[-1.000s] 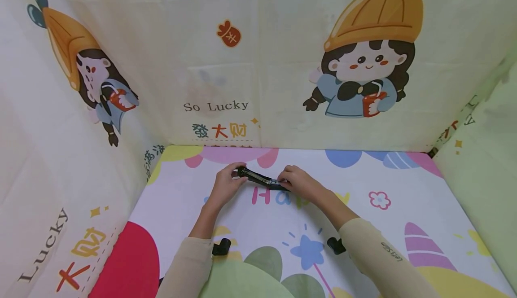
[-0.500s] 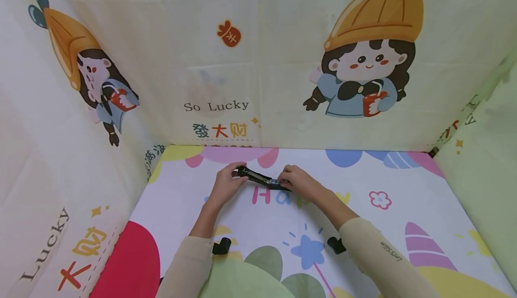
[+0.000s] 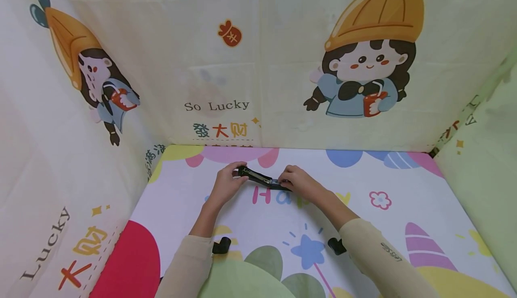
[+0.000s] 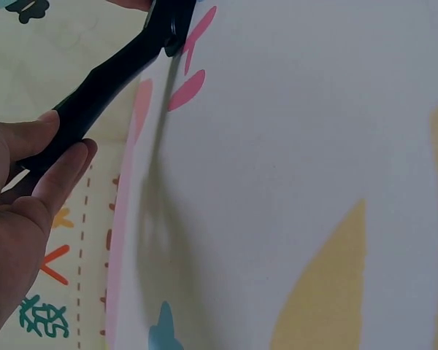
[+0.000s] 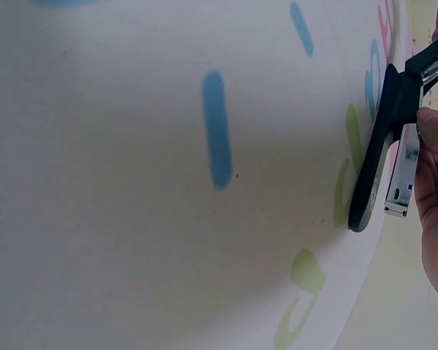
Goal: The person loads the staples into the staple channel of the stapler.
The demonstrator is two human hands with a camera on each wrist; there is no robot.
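Long black plastic stapler with a silver metal staple channel (image 3: 260, 179) is held just above the printed play mat (image 3: 404, 190), far-centre, over the pink and yellow lettering "Ha…y" (middle letters hidden by the hands). Left hand (image 3: 226, 183) grips its left end, thumb and fingers (image 4: 58, 171) curled round the black body. Right hand (image 3: 300, 183) grips the other end, fingers (image 5: 434, 157) curled at the metal channel; in the right wrist view the black base hangs apart from the silver part, so the stapler is swung open. Staples inside: can't tell.

Cream long sleeves on both arms; right sleeve (image 3: 375, 253) has small dark writing, too small to read. Black wrist-camera mounts show at the left wrist (image 3: 221, 246) and right wrist (image 3: 336, 245).

Cloth backdrop (image 3: 258, 64) behind the mat reads "So Lucky" w/ Chinese characters 發大财 below; left panel repeats "Lucky" and 大财. Cartoon girl in an orange hat holding a red cup printed on back and left panels.
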